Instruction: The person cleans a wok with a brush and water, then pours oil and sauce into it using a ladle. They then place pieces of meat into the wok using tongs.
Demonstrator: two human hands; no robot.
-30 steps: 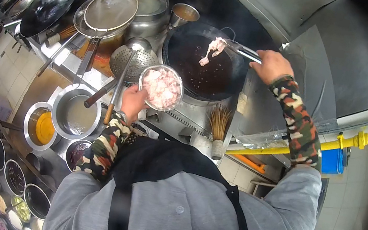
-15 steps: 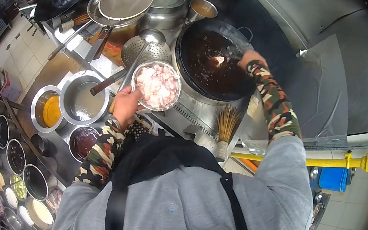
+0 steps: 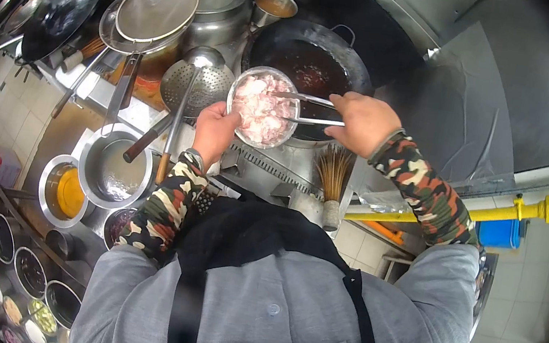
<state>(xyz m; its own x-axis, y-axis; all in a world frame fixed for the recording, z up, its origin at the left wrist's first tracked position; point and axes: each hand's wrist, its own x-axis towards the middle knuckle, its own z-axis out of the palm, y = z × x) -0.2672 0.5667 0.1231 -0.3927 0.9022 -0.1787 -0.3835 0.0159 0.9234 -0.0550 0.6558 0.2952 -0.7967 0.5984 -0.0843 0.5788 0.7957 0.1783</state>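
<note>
My left hand (image 3: 214, 133) grips the rim of a round metal bowl (image 3: 291, 124), fingers closed on its near left side. Pale pink pieces of raw meat (image 3: 256, 108) fill the bowl. In my right hand (image 3: 369, 126) is a pair of metal tongs (image 3: 318, 100), whose two arms are spread, with the tips in the meat. Just behind the bowl stands a large black wok (image 3: 356, 61) of dark, bubbling oil (image 3: 314, 72). The bowl is held in front of the wok and hides part of it.
Left of the bowl lie a perforated skimmer (image 3: 183, 85) and a ladle (image 3: 204, 56). A round mesh strainer (image 3: 157, 10) rests farther back. Pots (image 3: 115, 169) of liquid stand at left. A bamboo brush (image 3: 333, 174) and a yellow pipe (image 3: 428, 213) are on the right.
My right hand has come back from over the wok to the bowl, and the tongs now reach into the meat. The bowl sits slightly right and higher in view. The camera has shifted somewhat.
</note>
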